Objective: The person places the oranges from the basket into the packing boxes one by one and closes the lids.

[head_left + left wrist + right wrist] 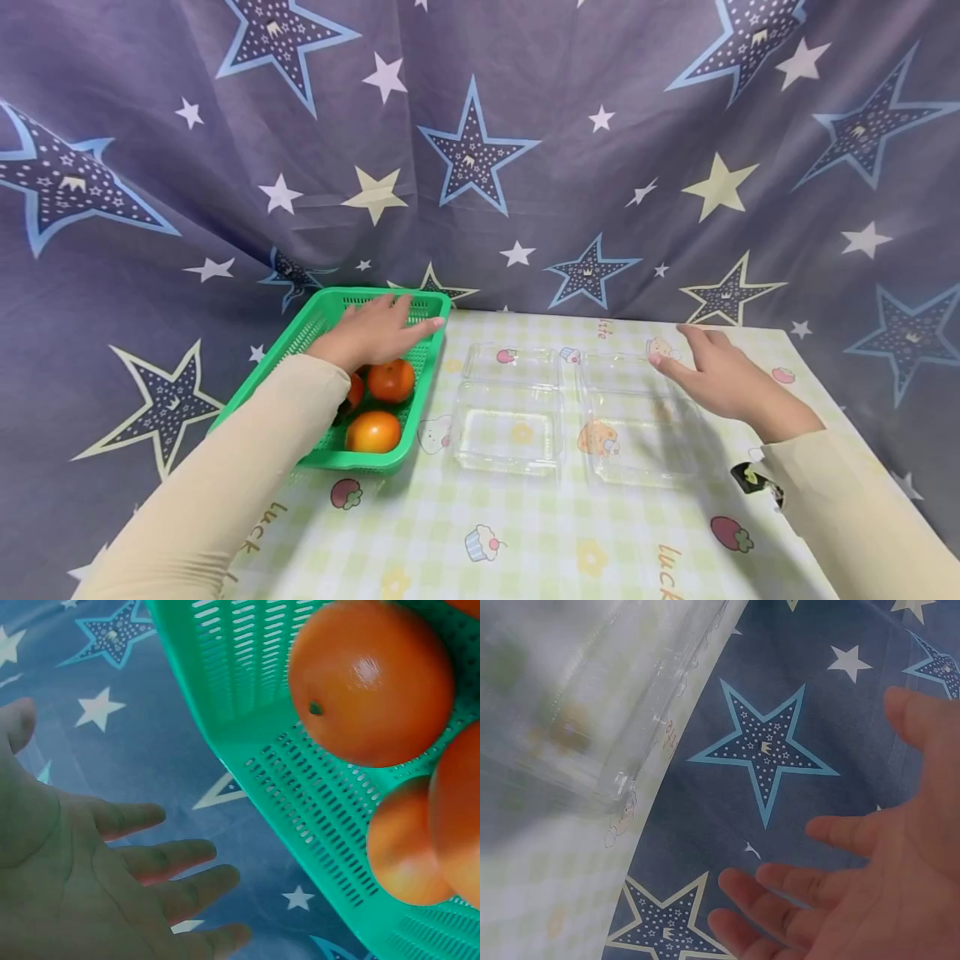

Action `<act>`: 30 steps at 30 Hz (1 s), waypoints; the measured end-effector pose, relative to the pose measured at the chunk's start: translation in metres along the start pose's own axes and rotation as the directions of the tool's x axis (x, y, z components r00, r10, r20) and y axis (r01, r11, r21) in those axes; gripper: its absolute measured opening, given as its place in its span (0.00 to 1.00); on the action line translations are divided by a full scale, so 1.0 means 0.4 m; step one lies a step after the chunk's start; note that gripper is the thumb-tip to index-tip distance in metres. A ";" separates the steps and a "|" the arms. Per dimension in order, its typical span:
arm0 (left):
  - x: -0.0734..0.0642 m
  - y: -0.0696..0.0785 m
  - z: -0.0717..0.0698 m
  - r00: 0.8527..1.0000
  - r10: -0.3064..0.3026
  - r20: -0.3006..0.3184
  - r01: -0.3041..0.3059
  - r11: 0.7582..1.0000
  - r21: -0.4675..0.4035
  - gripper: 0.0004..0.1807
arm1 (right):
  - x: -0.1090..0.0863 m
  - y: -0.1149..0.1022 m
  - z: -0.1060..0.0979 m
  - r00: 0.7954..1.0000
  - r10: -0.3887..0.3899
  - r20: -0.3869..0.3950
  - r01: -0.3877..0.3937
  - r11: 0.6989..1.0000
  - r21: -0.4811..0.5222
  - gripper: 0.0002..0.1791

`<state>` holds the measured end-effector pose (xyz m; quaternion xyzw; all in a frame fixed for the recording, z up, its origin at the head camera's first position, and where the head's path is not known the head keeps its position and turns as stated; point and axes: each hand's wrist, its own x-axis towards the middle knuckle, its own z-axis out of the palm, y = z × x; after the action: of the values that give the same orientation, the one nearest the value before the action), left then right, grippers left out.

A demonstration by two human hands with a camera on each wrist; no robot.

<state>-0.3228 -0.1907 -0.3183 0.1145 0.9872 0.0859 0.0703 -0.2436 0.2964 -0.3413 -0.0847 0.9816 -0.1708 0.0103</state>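
Observation:
My left hand [372, 330] hovers over the green plastic basket [424, 412] with its fingers spread, holding nothing. Several oranges lie in the basket, one orange [373, 432] near its front edge and another orange [371, 682] large in the left wrist view; my forearm hides part of the basket. On the right, my right hand [723, 375] is held above the far part of a clear plastic box [637, 475], its fingers extended and nothing in them. A second clear plastic box [508, 465] lies between that box and the basket. Both boxes appear unfolded, lids toward the back.
A checked tablecloth [435, 525] with printed fruit and cupcakes covers the table. Behind the table hangs a dark blue-grey star-patterned cloth [570, 208], close to the back edge. The basket stands at the table's left side.

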 end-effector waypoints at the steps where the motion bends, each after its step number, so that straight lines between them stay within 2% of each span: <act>1: 0.001 -0.005 0.003 1.000 0.000 -0.001 0.000 1.000 -0.001 0.63 | -0.003 0.002 0.003 1.000 0.001 -0.003 -0.001 1.000 0.005 0.56; 14: -0.003 -0.046 0.025 1.000 0.027 0.012 -0.028 0.999 0.044 0.53 | -0.041 0.039 0.035 0.999 0.019 -0.031 -0.017 0.999 0.045 0.53; 24: -0.011 -0.056 0.043 0.998 0.026 0.057 -0.028 0.998 0.051 0.55 | -0.054 0.064 0.075 0.999 0.026 -0.040 -0.024 0.998 0.053 0.49; 30: -0.009 -0.058 0.052 0.995 0.051 0.085 -0.053 0.998 0.022 0.52 | -0.067 0.085 0.097 0.997 0.040 -0.061 -0.036 0.997 0.070 0.46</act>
<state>-0.3210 -0.2106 -0.3426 0.1446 0.9810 0.0709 0.1085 -0.2209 0.3196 -0.3894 -0.0601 0.9764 -0.2067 -0.0144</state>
